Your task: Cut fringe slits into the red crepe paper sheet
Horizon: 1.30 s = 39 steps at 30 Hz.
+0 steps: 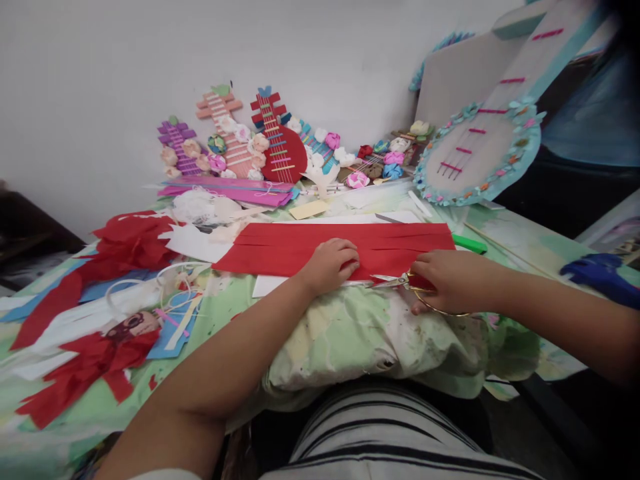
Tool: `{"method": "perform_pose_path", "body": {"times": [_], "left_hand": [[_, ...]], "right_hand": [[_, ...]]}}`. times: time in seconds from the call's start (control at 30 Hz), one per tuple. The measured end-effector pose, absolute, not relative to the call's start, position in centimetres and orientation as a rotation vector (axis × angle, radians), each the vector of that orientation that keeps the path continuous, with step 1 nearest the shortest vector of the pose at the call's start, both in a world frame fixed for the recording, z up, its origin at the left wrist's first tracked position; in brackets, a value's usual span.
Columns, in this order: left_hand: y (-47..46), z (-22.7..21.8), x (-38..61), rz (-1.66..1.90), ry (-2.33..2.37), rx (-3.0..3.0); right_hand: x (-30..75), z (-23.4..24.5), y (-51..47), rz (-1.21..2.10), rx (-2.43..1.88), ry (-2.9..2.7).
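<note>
A long red paper sheet point(300, 245), slit into lengthwise strips, lies across the table in front of me. My left hand point(330, 265) presses down on its near edge, fingers curled on the paper. My right hand point(450, 283) grips gold-handled scissors point(400, 283), whose blades point left along the sheet's lower edge, just right of my left hand. A white sheet point(265, 285) sticks out from under the red one.
Red paper bows point(83, 373) and scraps cover the left of the table. Small paper guitars with flowers point(270, 137) lean on the back wall. A large teal-edged guitar board point(483, 143) stands at the right. A green marker point(470, 245) and a blue object point(593, 272) lie to the right.
</note>
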<state>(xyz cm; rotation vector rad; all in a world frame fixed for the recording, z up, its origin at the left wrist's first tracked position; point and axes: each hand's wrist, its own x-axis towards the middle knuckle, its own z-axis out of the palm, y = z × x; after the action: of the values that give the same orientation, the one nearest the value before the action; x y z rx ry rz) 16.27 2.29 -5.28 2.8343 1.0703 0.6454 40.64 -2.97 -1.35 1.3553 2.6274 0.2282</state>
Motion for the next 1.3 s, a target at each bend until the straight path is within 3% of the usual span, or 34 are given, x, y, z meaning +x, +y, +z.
{"method": "perform_pose_path", "body": {"times": [0.97,1.3], "left_hand": [[0.3,-3.8,15.9,0.808,1.337,2.738],[0.3,-3.7,15.9,0.794,1.368,2.744]], "right_hand": [[41.9,0.5,-1.5,0.353,1.467,2.744],[38.5,-0.4,-1.3,0.115,1.407,2.671]]}}
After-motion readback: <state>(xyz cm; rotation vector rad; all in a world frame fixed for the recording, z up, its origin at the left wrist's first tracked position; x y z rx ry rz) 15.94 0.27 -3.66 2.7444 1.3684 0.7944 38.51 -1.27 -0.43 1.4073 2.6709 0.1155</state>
